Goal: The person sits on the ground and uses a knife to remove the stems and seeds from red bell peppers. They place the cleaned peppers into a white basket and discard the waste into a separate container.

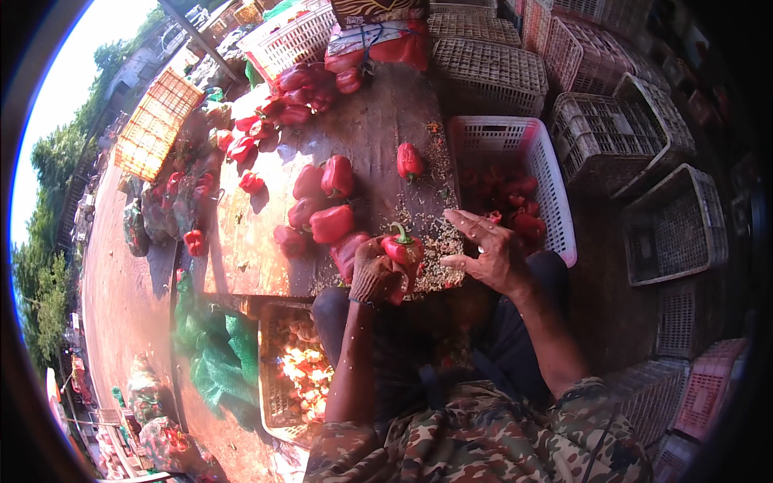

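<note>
My left hand (pixel 372 273), in a knitted work glove, grips a red bell pepper (pixel 401 246) with its green stem upward, just above the near edge of the wooden table (pixel 380 121). My bare right hand (pixel 488 250) hovers to the right of it, thumb and fingers apart, apparently with nothing held. Pale pepper seeds (pixel 444 256) lie scattered on the tabletop between and beyond my hands. Left of the held pepper, several whole red bell peppers (pixel 332 223) rest in a group. One lone pepper (pixel 410 160) lies farther up the table.
A white plastic crate (pixel 554 199) with red peppers stands at the table's right side. Below the left edge is a crate of pepper scraps (pixel 305 368), next to green netting (pixel 223 356). More peppers (pixel 302 90) are heaped at the far end. Stacked crates (pixel 489 69) line the right.
</note>
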